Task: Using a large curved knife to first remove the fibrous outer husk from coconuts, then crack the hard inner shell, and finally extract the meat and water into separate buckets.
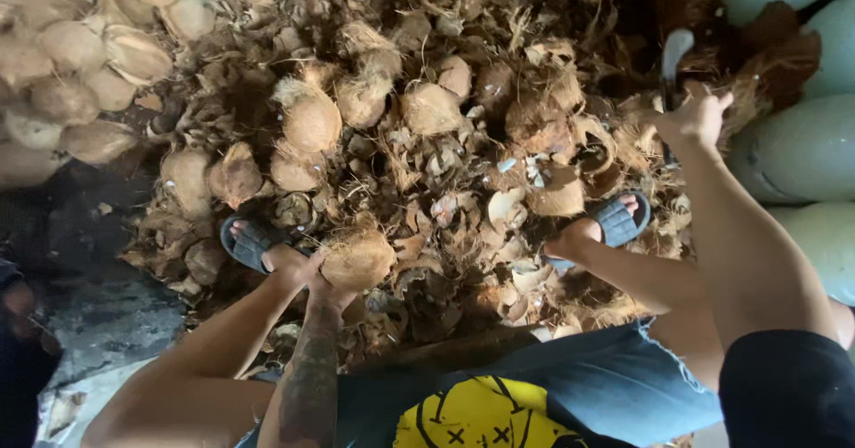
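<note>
My left hand (313, 279) grips a brown, fibrous husked coconut (358, 259) low between my knees, next to my left foot in a dark slipper (249, 243). My right hand (696, 118) is raised to the right and closed around the handle of a knife whose pale blade (674, 52) points away from me. The two hands are far apart. My right foot in a dark slipper (616, 221) rests on the husk litter below the right hand.
Several husked coconuts (312, 120) and broken shell pieces lie in a thick litter of husk fibre (445, 225) ahead. A heap of coconuts (80, 65) sits at the top left. Pale green rounded containers (802, 150) stand at the right. Bare concrete (107, 323) shows at the lower left.
</note>
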